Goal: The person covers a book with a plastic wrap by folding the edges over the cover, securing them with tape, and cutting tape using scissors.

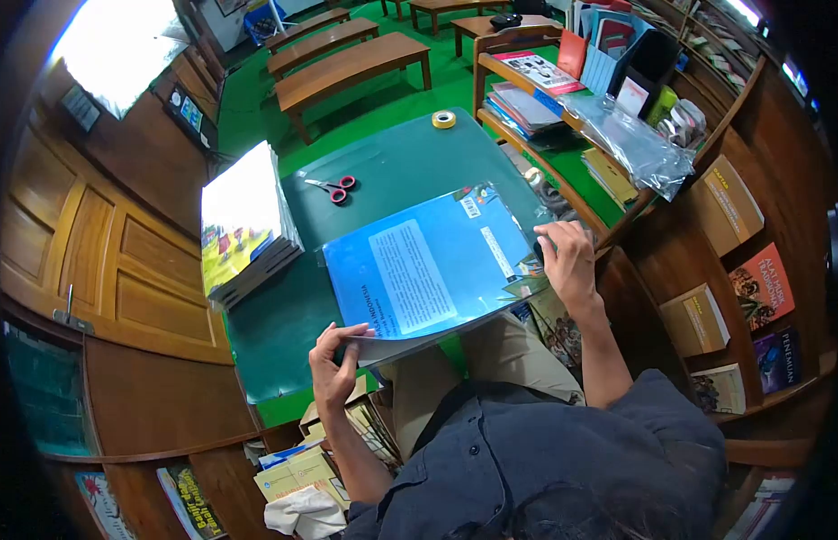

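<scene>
A blue book lies back cover up on the green table, with its near edge reaching past the table's edge. At its lower left corner, my left hand pinches the cover's edge between thumb and fingers. My right hand is at the book's right side, its fingers curled; what they hold, if anything, is too small to make out. Red-handled scissors lie beyond the book, slightly open. To the left stands a stack of books. A roll of tape rests near the far edge.
A wooden shelf with folders and a clear plastic sheet stands at the right, beside racks of displayed books. Wooden benches stand on the green floor beyond. Booklets and a white cloth are at the lower left.
</scene>
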`<action>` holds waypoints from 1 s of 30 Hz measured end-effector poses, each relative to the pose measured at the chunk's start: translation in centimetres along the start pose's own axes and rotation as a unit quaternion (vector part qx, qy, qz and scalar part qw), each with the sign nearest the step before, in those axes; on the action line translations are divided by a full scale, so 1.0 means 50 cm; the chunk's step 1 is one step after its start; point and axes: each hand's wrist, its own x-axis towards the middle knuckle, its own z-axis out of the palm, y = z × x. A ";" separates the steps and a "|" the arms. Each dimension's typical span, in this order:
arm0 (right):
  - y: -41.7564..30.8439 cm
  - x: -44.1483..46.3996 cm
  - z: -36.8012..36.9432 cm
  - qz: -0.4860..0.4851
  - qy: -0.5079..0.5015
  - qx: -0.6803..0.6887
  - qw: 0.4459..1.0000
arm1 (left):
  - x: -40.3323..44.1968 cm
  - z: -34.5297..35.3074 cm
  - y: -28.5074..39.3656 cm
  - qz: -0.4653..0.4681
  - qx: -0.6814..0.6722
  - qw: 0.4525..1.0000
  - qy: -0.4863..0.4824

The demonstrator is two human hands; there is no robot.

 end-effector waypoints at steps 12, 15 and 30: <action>0.026 0.008 -0.031 0.020 -0.061 0.147 0.987 | -0.003 0.001 -0.002 -0.028 -0.022 0.999 0.008; 0.019 0.012 -0.046 0.048 -0.132 0.194 0.971 | 0.001 0.002 0.001 -0.038 -0.036 0.999 0.007; 0.059 0.012 -0.071 0.014 -0.029 0.199 0.980 | -0.003 0.002 0.001 -0.046 -0.055 0.997 0.006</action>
